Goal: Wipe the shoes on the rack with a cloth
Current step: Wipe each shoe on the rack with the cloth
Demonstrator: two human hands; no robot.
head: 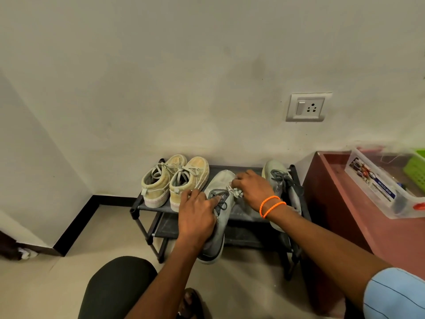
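Pair of beige canvas sneakers (174, 180) sits on L end of black metal two-tier rack (147, 207), top shelf. Your L hand (197, 215) grips grey lace-up shoe (218, 217), heel hanging off rack's front edge. Your R hand (250, 187) clenches crumpled grey-white cloth (235, 191) against its toe. Second grey shoe (281, 187) at R end.

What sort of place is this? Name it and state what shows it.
Probably a home entryway or room corner. A low black shoe rack stands against a plain wall with a switch-and-socket plate, holding a beige pair of sneakers and grey shoes; a reddish cabinet stands beside it.
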